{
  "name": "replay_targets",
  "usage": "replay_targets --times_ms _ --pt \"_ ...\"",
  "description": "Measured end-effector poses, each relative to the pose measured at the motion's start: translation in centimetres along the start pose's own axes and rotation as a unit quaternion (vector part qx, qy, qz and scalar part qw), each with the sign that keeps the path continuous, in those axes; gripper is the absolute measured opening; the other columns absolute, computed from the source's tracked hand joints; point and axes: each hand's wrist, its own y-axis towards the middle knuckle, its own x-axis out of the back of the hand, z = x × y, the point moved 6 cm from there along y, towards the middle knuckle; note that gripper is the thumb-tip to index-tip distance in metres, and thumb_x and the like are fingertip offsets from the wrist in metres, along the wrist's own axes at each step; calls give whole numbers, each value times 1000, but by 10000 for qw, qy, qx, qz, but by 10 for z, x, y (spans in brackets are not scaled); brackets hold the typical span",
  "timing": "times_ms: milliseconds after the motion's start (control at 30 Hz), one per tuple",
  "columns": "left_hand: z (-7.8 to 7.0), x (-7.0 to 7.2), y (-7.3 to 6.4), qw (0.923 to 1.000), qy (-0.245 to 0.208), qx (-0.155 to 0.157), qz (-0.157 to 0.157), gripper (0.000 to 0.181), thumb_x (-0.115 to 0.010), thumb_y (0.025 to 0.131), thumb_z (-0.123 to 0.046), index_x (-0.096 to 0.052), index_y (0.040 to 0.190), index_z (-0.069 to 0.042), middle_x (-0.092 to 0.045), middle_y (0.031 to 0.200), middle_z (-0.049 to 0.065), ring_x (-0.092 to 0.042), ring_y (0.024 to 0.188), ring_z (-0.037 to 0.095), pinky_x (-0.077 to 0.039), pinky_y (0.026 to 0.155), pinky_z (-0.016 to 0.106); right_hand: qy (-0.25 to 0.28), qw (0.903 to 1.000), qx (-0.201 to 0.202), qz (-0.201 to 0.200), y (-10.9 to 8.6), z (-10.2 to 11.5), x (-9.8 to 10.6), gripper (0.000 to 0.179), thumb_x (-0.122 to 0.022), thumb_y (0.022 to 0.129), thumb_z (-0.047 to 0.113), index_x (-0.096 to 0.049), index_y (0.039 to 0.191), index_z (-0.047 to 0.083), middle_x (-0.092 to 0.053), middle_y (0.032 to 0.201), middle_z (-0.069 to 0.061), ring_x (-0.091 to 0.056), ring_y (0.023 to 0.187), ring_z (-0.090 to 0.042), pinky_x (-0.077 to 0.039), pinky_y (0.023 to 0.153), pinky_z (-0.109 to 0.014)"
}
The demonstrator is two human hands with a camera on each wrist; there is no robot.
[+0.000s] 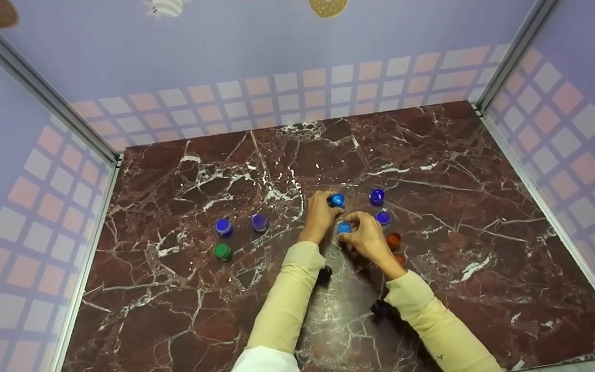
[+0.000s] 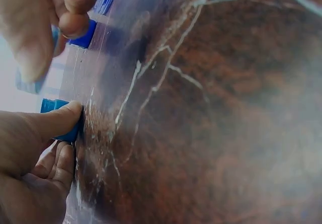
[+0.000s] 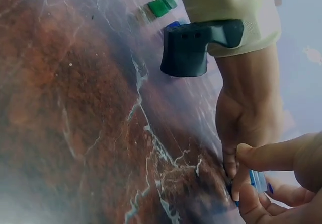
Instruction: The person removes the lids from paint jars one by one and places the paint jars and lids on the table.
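A light-blue container [image 1: 338, 200] is gripped between the thumb and fingers of the left hand [image 1: 320, 213]; it is held upright at the tabletop [image 1: 432, 289]. Just beside it, on the person's side and slightly right, a smaller-looking light-blue piece [image 1: 344, 228] is pinched by the thumb and fingers of the right hand [image 1: 369, 236]. The two are apart, and whether the piece is a lid or a second body cannot be told. The step in hand is judged to be the parting or joining of these two; which of them cannot be settled. For the next move, a firm hold on the container is called for, with the piece either lined up squarely over it or set down clear of it.

To the right of the container stands a dark-blue pot [image 1: 377, 197], with a low dark-blue piece [image 1: 382, 218] nearer the person; further toward the person, two orange pieces [image 1: 393, 241] are partly hidden by the right hand and wrist. Well left of the container, a purple pot [image 1: 259, 222], a blue pot [image 1: 224, 227] and a green pot [image 1: 222, 252] are grouped. Beyond it, the table is bounded by a lilac wall [image 1: 256, 41].
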Motion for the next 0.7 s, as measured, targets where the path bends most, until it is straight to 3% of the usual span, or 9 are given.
replay_targets --times_ms 233,400,700 --pt "-1 1 0 9998 -41 -158 -62 38 -87 79 -6 -74 114 1 -69 110 18 -63 108 35 -46 100 42 -354 9992 7 -179 8 -5 -2 43 -93 73 13 -70 105 -5 -71 103 -19 -66 96 -36 -52 86 -51" --pt "-2 1 0 9999 -1 -117 54 38 -87 80 -6 -73 115 1 -69 111 17 -62 109 34 -47 101 41 -671 9973 -165 -261 11 -10 -4 44 -93 74 17 -70 106 -2 -69 102 -18 -65 96 -36 -51 85 -51" --pt "-3 2 0 9999 16 -152 45 37 -87 80 -4 -72 114 1 -68 111 19 -62 109 36 -47 101 42 -1064 9937 -71 -349 14 -12 -12 42 -91 77 23 -69 106 2 -67 105 -18 -66 98 -37 -52 84 -54"
